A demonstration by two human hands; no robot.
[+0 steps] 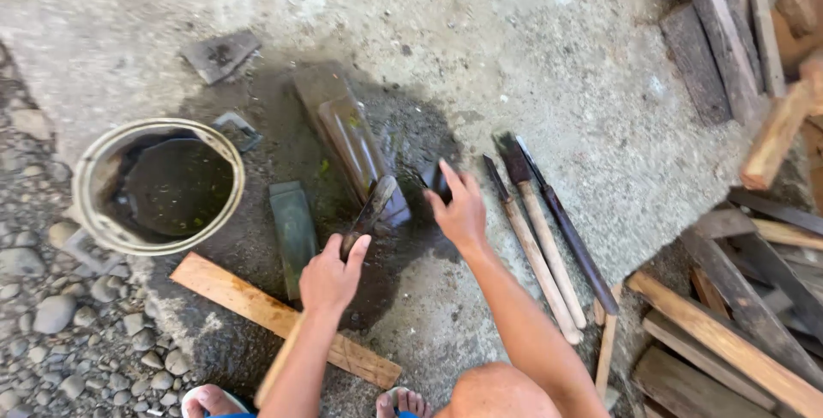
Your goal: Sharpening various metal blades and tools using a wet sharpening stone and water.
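A big round bucket [158,185] of dark water sits on the wet concrete floor [514,49] at about 9 o'clock, and a long wooden board [283,318] lies at about 7 o'clock, just by the person's feet. In the middle a long brown sharpening stone [347,137] lies with a smaller green stone [294,228] just beside it, and three long-handled tools [540,229] lie side by side at about 3 o'clock. The left hand [330,274] has a closed grip on a dark blade [370,210] whose tip rests on the brown stone's near end, and the right hand [460,210] is open with fingers spread, touching a small dark thing [435,180] that I cannot make out.
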